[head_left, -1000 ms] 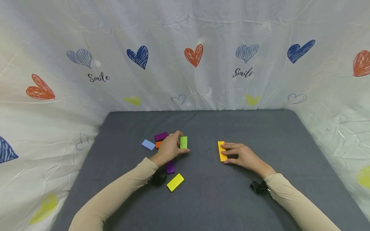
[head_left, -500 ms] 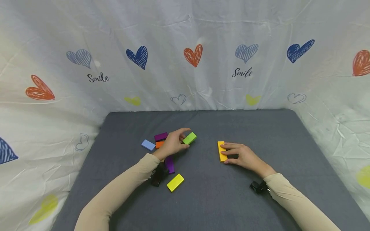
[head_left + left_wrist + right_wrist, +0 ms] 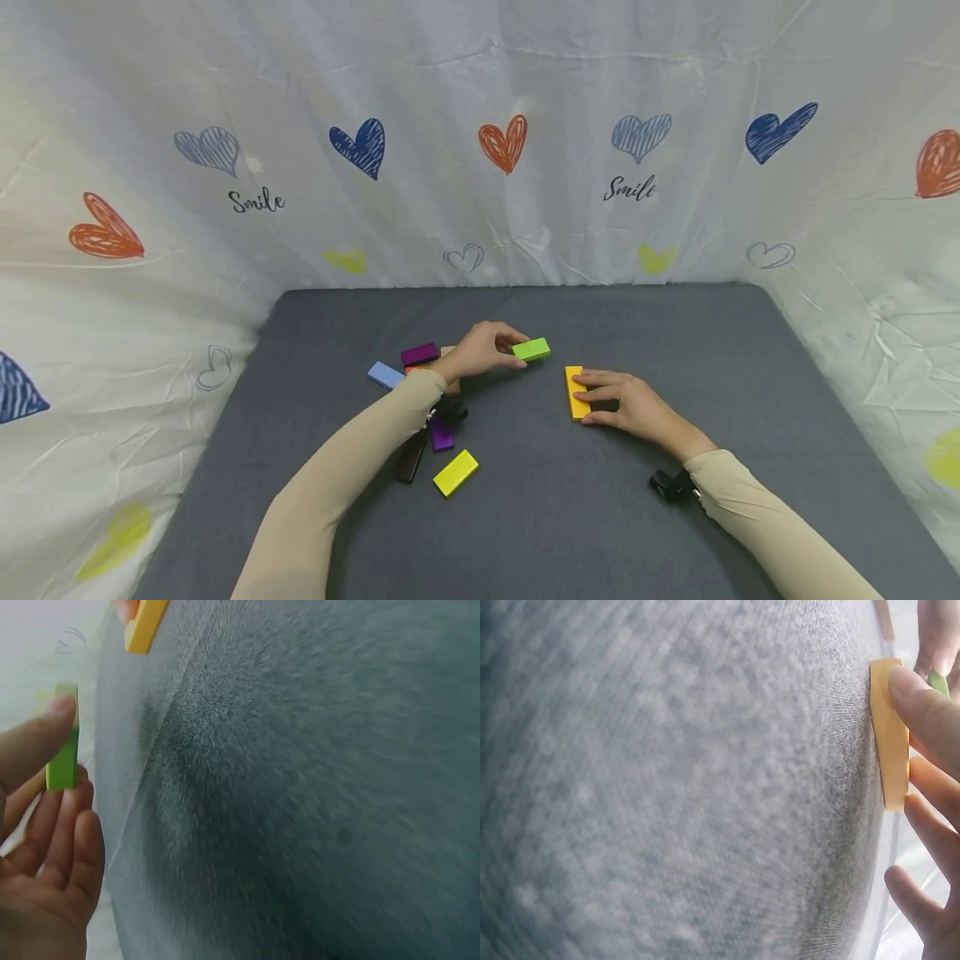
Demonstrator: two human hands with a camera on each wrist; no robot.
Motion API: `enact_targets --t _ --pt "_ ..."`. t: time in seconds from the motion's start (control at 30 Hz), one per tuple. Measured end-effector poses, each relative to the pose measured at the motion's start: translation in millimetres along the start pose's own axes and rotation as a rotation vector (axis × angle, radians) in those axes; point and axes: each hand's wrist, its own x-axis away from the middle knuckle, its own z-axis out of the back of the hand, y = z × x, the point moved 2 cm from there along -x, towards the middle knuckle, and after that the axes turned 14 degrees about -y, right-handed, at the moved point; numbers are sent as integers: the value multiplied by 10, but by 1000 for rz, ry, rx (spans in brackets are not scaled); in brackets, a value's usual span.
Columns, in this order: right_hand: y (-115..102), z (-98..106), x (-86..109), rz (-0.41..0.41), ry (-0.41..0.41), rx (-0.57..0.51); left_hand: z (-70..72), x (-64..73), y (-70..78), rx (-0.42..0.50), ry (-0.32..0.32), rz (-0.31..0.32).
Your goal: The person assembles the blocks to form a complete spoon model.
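My left hand (image 3: 483,348) pinches a lime-green block (image 3: 532,349) by its left end, between thumb and fingers, above the grey tabletop. In the left wrist view the green block (image 3: 61,772) stands upright against the thumb, the other fingers curved beneath it. To the right, my right hand (image 3: 637,408) holds a yellow-orange block (image 3: 577,411) that lies lengthwise away from me on the table. From the right wrist, the thumb is on one end of that orange block (image 3: 889,757) and the fingertips are at its side.
Around my left wrist lie a light blue block (image 3: 385,374), a maroon block (image 3: 418,354), a partly covered orange block (image 3: 420,368), a beige block (image 3: 447,350), a purple block (image 3: 442,437) and a dark brown block (image 3: 409,461). Nearer me is a bright yellow block (image 3: 456,473).
My left hand has carried the green block rightward, towards the yellow-orange one, turning it from upright to nearly crosswise. The right hand and its block have stayed put.
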Motion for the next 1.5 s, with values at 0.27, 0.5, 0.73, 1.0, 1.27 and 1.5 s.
enact_targets --t 0.27,0.5,0.73,1.0,1.27,1.5 --pt "14 3 1 18 3 13 -141 -391 53 -3 -106 -19" --pt "16 -7 -8 18 4 11 -230 -552 75 -12 -89 11" --pt "23 -19 -2 4 -5 6 -294 -592 63 -6 -78 27" --pt "23 -26 2 25 13 12 -329 -614 82 -6 -83 31" --pt "18 -26 7 32 22 24 -362 -637 57 -2 -75 23" --pt "25 -25 2 35 20 20 -383 -646 72 -19 -74 13"
